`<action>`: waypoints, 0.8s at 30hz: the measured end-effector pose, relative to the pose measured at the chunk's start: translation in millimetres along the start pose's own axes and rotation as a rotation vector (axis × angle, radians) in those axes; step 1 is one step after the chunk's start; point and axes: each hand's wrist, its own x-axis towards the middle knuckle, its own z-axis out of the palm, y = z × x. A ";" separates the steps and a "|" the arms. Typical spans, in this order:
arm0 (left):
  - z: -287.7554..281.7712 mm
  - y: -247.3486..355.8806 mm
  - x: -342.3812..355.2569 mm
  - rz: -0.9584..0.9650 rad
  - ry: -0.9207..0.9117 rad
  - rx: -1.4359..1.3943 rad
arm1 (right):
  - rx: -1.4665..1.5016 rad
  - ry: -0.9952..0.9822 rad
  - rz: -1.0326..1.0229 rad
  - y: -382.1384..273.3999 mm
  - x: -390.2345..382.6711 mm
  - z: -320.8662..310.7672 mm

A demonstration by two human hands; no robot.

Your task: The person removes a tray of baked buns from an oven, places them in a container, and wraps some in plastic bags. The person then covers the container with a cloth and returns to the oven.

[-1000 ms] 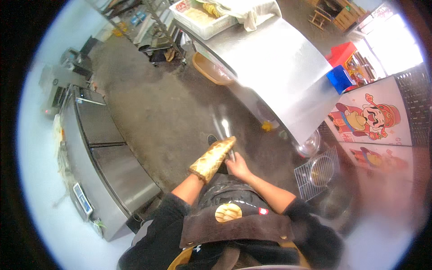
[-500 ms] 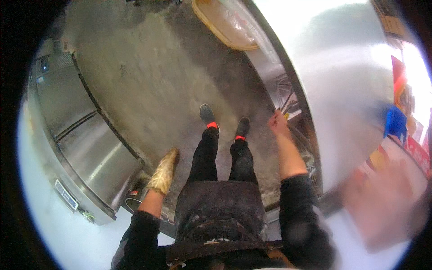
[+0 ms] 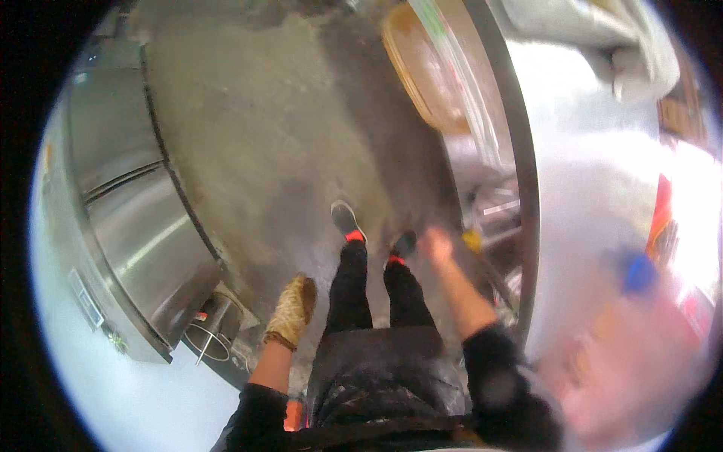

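While the person stands on the grey, stained concrete floor (image 3: pixel 263 128), both forearms reach in from the lower part of the frame. Over the left hand (image 3: pixel 294 305) goes a tan-and-gold patterned cloth mitt (image 3: pixel 284 325), worn as far as the wrist, just left of the legs below the frame's centre. It hides the fingers, so I can't tell whether they are spread or pressed together. Right of centre hangs the bare right hand (image 3: pixel 437 246), smeared by blur; I can't make out whether its fingers pinch anything. Just to its right shows a small bright-yellow object (image 3: pixel 472 240), with a gap between the two in view, near the lower shelf of a shiny steel table (image 3: pixel 580 188) that fills the right side. Beneath that table's edge, at upper right of centre, rests a tan, rounded plastic tub (image 3: pixel 398 56). Across at the left stands a brushed-steel cabinet with two doors (image 3: pixel 147 248), and beside its lower end a cylindrical metal container (image 3: pixel 228 320). Dark shoes (image 3: pixel 346 217) and bright red ankle bands (image 3: pixel 355 236) show mid-frame, above a dark apron (image 3: pixel 384 361).
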 end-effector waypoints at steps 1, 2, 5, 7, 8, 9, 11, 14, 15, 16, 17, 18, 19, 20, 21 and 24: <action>26.2 8.9 -0.7 0.008 -0.045 -0.126 | -0.108 -0.169 -0.025 2.8 -32.7 32.6; 36.9 25.9 -11.7 0.391 -0.093 0.434 | -0.328 -0.265 0.197 10.7 -59.3 65.1; 154.9 91.4 53.0 -0.102 -0.331 -0.589 | 0.014 -0.576 0.741 4.1 -43.2 138.2; 252.9 137.8 137.1 -0.103 -0.293 -0.718 | 0.383 -0.870 0.934 -23.3 36.9 173.0; 300.2 156.3 181.9 -0.077 -0.239 -0.742 | 0.500 -0.926 0.970 -43.3 88.6 186.3; 341.6 173.5 225.9 -0.058 -0.267 -0.815 | 0.662 -1.013 1.026 -64.3 139.8 198.5; 398.3 201.0 299.6 0.048 -0.153 -0.738 | 0.556 -0.948 1.068 -104.6 230.9 223.1; 408.0 216.5 343.5 0.198 -0.064 -0.766 | 0.284 -0.852 1.131 -137.2 289.3 268.3; 395.3 219.0 345.0 0.205 -0.041 -0.832 | 0.274 -0.923 1.150 -141.1 291.4 284.8; 382.7 220.5 345.1 0.234 -0.018 -0.860 | 0.223 -0.936 1.176 -143.1 290.2 302.3; 367.0 223.4 342.8 0.285 0.006 -0.792 | 0.146 -0.924 1.237 -145.1 289.9 320.6; 360.5 222.1 342.2 0.395 0.065 -0.728 | 0.079 -0.942 1.203 -148.4 294.0 338.6; 349.6 225.7 340.1 0.424 0.112 -0.645 | 0.071 -1.026 1.200 -152.1 299.5 358.6; 342.9 230.1 340.6 0.545 0.144 -0.415 | 0.035 -1.067 1.224 -157.0 308.5 380.9; 334.9 233.8 334.2 0.586 0.162 -0.170 | -0.022 -1.074 1.250 -163.0 320.3 405.0; 317.2 263.0 336.3 0.366 0.247 -0.212 | -0.083 -1.118 1.192 -186.5 373.2 496.8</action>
